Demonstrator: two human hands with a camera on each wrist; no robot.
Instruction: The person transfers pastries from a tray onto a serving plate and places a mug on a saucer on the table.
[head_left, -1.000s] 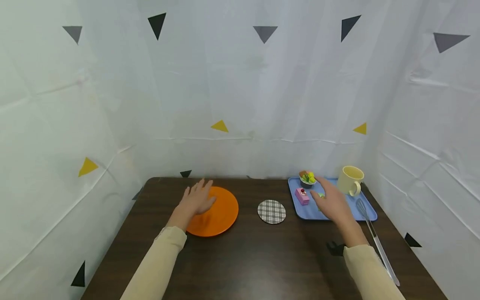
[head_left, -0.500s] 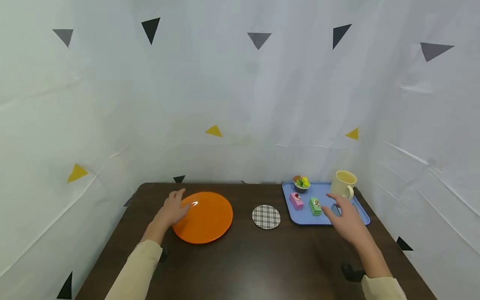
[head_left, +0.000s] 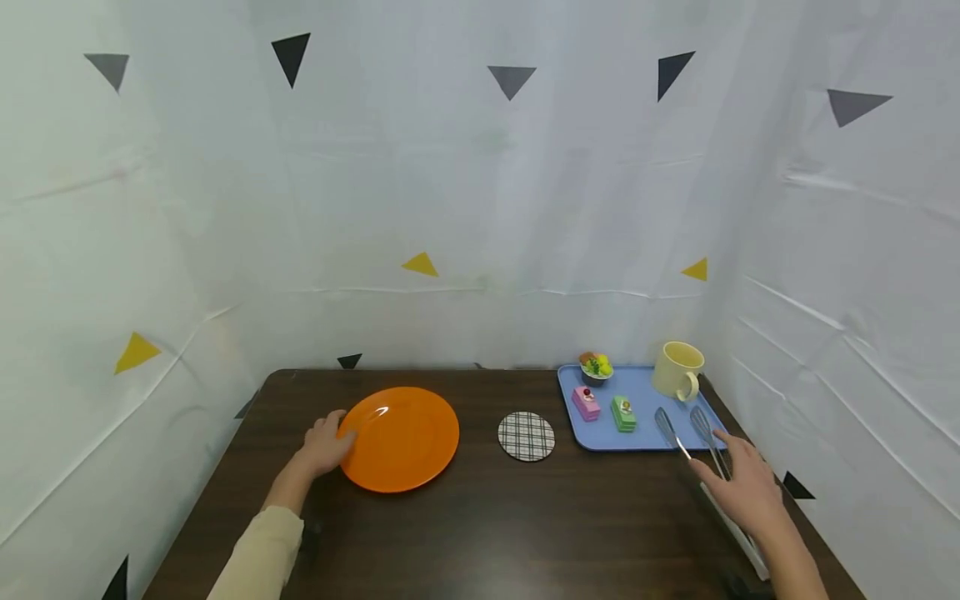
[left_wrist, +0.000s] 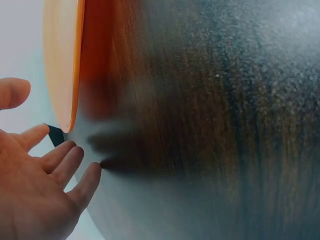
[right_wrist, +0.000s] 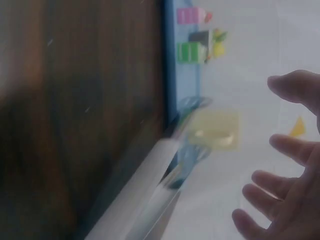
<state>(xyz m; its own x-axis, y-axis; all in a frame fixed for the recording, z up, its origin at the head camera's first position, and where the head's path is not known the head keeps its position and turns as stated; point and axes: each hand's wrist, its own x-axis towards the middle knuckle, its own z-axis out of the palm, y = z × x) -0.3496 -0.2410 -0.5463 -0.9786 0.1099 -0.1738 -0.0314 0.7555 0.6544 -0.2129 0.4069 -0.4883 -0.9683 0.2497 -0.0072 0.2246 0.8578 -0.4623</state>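
The orange plate (head_left: 402, 440) lies at the left of the table. At its left edge is my left hand (head_left: 327, 445), thumb over the rim in the head view. In the left wrist view its fingers (left_wrist: 67, 165) are spread and loosely bent below the plate's rim (left_wrist: 76, 75), not clasping it. On the right, my right hand (head_left: 742, 492) hovers over a utensil with two whisk-like wire heads (head_left: 665, 423) and long pale handles (right_wrist: 132, 187). Its thumb and fingers are apart with nothing held; the hand partly hides the handles in the head view.
A blue tray (head_left: 645, 439) at the back right bears a pink cake piece (head_left: 586, 403), a green cake piece (head_left: 623, 413), a small filled bowl (head_left: 596, 369) and a yellow mug (head_left: 677, 370). A checked coaster (head_left: 526, 436) lies mid-table. White curtains (head_left: 450, 167) surround the table.
My left hand has moved from over the plate to its left edge. My right hand has gone from above the tray to the right and nearer, over the utensil's handles.
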